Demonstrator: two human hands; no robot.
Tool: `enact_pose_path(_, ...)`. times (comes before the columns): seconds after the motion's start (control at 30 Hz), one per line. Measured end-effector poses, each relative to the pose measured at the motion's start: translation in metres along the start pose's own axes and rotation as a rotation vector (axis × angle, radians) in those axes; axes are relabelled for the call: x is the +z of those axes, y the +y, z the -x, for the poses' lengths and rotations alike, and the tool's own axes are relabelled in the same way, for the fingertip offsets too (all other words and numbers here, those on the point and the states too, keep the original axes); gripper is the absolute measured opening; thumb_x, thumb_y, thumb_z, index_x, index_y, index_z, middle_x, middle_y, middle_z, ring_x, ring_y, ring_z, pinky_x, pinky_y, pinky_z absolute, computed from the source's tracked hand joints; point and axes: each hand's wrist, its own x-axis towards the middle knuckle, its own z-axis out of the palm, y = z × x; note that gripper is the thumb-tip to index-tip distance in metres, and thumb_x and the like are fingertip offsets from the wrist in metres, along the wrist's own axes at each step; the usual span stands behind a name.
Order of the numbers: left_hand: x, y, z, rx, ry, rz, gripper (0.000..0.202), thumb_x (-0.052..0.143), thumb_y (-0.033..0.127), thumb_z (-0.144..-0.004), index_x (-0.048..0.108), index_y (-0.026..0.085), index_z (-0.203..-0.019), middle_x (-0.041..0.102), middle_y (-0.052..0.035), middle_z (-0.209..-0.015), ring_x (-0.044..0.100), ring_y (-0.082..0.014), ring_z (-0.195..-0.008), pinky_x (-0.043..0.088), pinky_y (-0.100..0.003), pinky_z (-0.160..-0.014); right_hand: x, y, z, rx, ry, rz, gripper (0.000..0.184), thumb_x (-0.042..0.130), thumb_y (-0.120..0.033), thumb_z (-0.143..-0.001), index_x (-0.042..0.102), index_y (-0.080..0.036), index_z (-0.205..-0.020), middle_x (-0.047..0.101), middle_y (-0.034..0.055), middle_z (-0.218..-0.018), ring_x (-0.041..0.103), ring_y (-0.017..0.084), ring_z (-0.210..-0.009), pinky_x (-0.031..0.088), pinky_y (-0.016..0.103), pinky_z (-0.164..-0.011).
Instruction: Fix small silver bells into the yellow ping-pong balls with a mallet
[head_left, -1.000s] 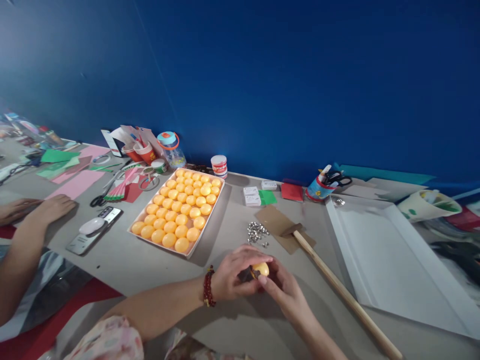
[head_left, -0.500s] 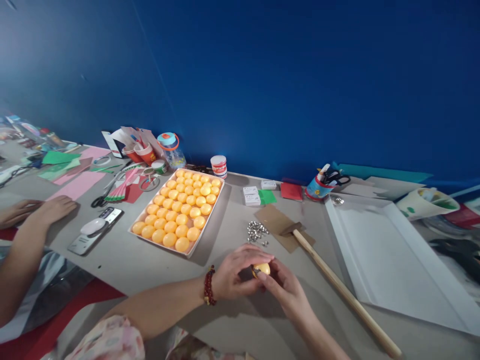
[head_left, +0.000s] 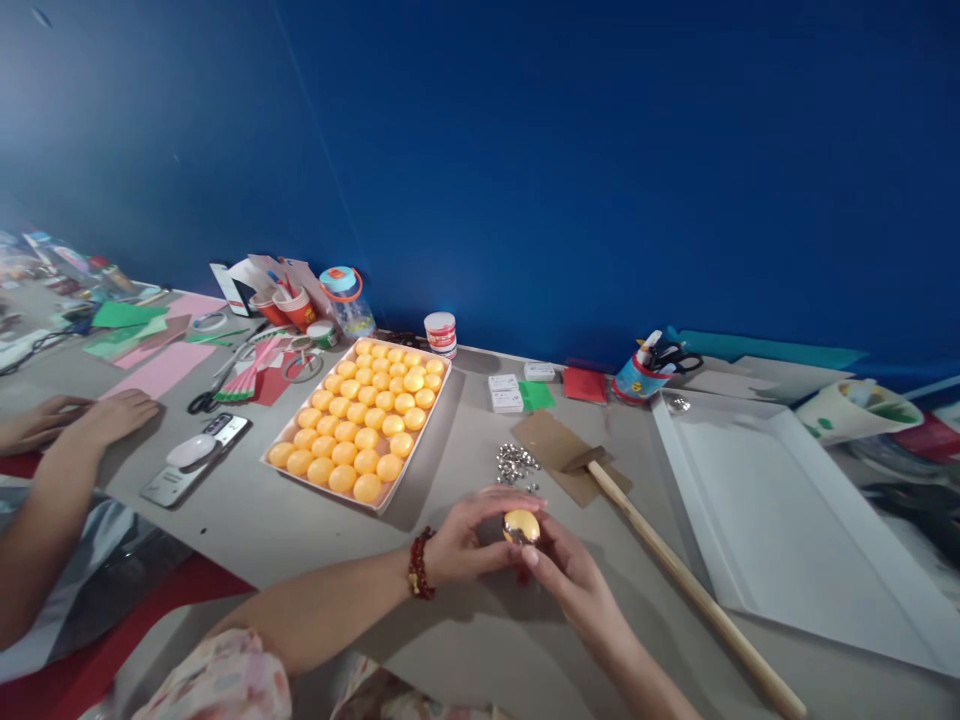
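Between both hands I hold an orange ball (head_left: 520,524), the size of a table tennis ball, with something dark and shiny along its lower side. My left hand (head_left: 474,540), wearing a beaded bracelet at the wrist, has its fingers curled round the ball's left and far side. From the right, my right hand (head_left: 564,572) grips it, thumb against the lower edge. Just beyond my fingers lies a loose pile of small silver metal pieces (head_left: 516,462), too small to name. A shallow box (head_left: 382,500) of similar orange balls, set in rows, stands to the left.
Right of my hands lie a wooden-handled tool (head_left: 682,580) on brown card and a white tray (head_left: 810,530). Small white boxes (head_left: 506,400), a lidded tub (head_left: 440,335) and a can with scissors (head_left: 639,380) stand near the wall. At left, another person's hand (head_left: 116,415) rests near a phone (head_left: 169,485).
The ball has turned between my fingers, showing more orange on top and the shiny dark part lower down. My right thumb has shifted slightly down. The view has moved a little.
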Motion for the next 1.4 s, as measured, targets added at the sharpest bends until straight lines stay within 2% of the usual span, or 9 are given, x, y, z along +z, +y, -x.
enact_pose_path(0.2,0.001,0.003,0.001,-0.027,-0.013,0.02,0.041,0.06,0.031,-0.091,0.057,0.021,-0.131,0.064,-0.0142,-0.131,0.057,-0.0265,-0.122,0.043,-0.044,-0.105,-0.002,0.007,-0.001,0.005,0.035,-0.025,0.04,0.064,-0.052,-0.085,0.066,-0.015,-0.098,0.058,0.0036,-0.078,0.053,0.016,-0.067,0.048,0.026,-0.059)
enact_pose_path(0.47,0.0,0.002,0.002,-0.143,-0.042,0.178,0.047,0.057,0.044,-0.091,0.058,0.02,-0.131,0.062,-0.0153,-0.133,0.055,-0.0284,-0.125,0.04,-0.045,-0.107,0.0,0.003,-0.001,0.037,0.054,-0.11,0.041,0.066,-0.054,-0.082,0.067,-0.015,-0.097,0.056,0.002,-0.074,0.051,0.015,-0.064,0.047,0.026,-0.059)
enact_pose_path(0.73,-0.003,0.004,-0.002,-0.201,-0.03,0.217,0.041,0.061,0.039,-0.09,0.065,0.019,-0.125,0.066,-0.0145,-0.128,0.058,-0.0293,-0.12,0.043,-0.045,-0.105,-0.001,0.004,-0.001,0.045,0.075,-0.058,0.041,0.067,-0.054,-0.082,0.067,-0.015,-0.094,0.056,0.0019,-0.072,0.051,0.016,-0.066,0.046,0.026,-0.06)
enact_pose_path(0.9,-0.004,0.002,-0.002,-0.248,-0.05,0.402,0.04,0.065,0.036,-0.088,0.065,0.02,-0.124,0.062,-0.0152,-0.133,0.054,-0.0295,-0.126,0.041,-0.046,-0.107,-0.005,0.009,-0.001,0.026,0.07,-0.055,0.041,0.067,-0.052,-0.082,0.066,-0.015,-0.1,0.057,0.0026,-0.074,0.051,0.016,-0.065,0.046,0.027,-0.06)
enact_pose_path(0.97,-0.002,-0.001,0.0,-0.267,-0.05,0.49,0.041,0.068,0.035,-0.086,0.065,0.021,-0.124,0.06,-0.0152,-0.136,0.054,-0.03,-0.126,0.044,-0.045,-0.104,-0.005,0.01,0.0,0.031,0.048,-0.086,0.041,0.067,-0.052,-0.082,0.066,-0.015,-0.1,0.057,0.003,-0.075,0.052,0.016,-0.066,0.047,0.027,-0.06)
enact_pose_path(1.07,0.0,-0.003,0.002,-0.328,-0.101,0.626,0.046,0.069,0.037,-0.084,0.063,0.022,-0.127,0.055,-0.0163,-0.139,0.061,-0.0302,-0.115,0.056,-0.038,-0.082,-0.005,0.011,0.0,0.037,0.001,-0.123,0.041,0.067,-0.052,-0.082,0.066,-0.015,-0.098,0.057,0.0026,-0.074,0.051,0.016,-0.065,0.047,0.027,-0.06)
enact_pose_path(1.13,-0.001,-0.002,0.002,-0.361,-0.122,0.669,0.045,0.068,0.037,-0.085,0.063,0.022,-0.127,0.054,-0.0167,-0.14,0.063,-0.0296,-0.11,0.058,-0.034,-0.072,-0.005,0.011,0.0,0.04,-0.018,-0.131,0.041,0.067,-0.052,-0.082,0.066,-0.015,-0.099,0.057,0.0028,-0.075,0.052,0.016,-0.066,0.047,0.027,-0.06)
enact_pose_path(1.3,-0.003,0.002,0.001,-0.341,-0.086,0.544,0.043,0.07,0.037,-0.083,0.067,0.019,-0.122,0.058,-0.0164,-0.136,0.055,-0.0311,-0.122,0.05,-0.042,-0.096,-0.005,0.008,0.0,0.055,-0.026,-0.123,0.042,0.066,-0.053,-0.082,0.067,-0.015,-0.101,0.057,0.0031,-0.075,0.052,0.017,-0.067,0.049,0.028,-0.061)
enact_pose_path(1.4,-0.003,0.002,0.001,-0.368,-0.106,0.6,0.048,0.069,0.042,-0.083,0.064,0.021,-0.126,0.056,-0.0161,-0.137,0.062,-0.029,-0.11,0.057,-0.037,-0.081,-0.004,0.007,0.0,0.055,-0.003,-0.141,0.042,0.069,-0.053,-0.081,0.068,-0.015,-0.1,0.058,0.0031,-0.074,0.053,0.017,-0.066,0.049,0.028,-0.06)
